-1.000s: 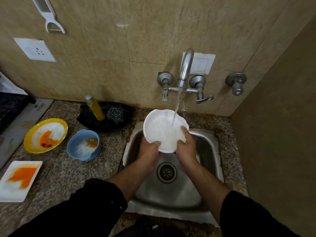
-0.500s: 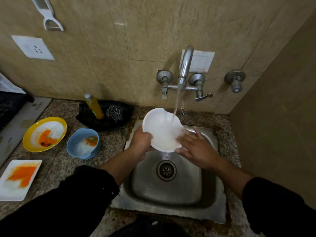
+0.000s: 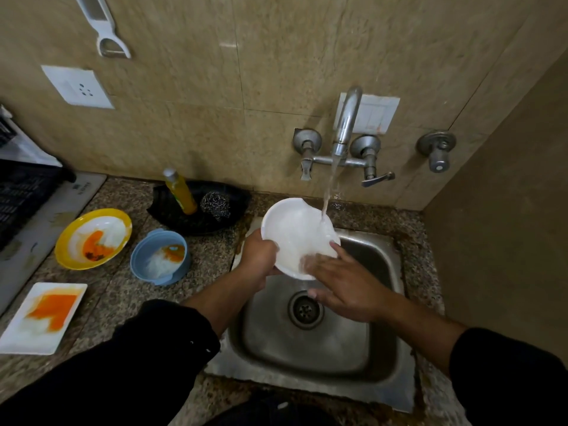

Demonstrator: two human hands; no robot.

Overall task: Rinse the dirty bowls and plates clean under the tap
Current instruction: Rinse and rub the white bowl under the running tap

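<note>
bowl [image 3: 292,229] | left hand [image 3: 258,255] grips its rim, right hand [image 3: 347,285] flat, fingers rubbing inside | i'd turn it so tap [image 3: 345,124] water sweeps every side

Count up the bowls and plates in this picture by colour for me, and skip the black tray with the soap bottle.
White: 2, the white bowl under the tap and the white plate.
Yellow: 1, the yellow bowl.
Blue: 1, the blue bowl.
Total: 4.
</note>
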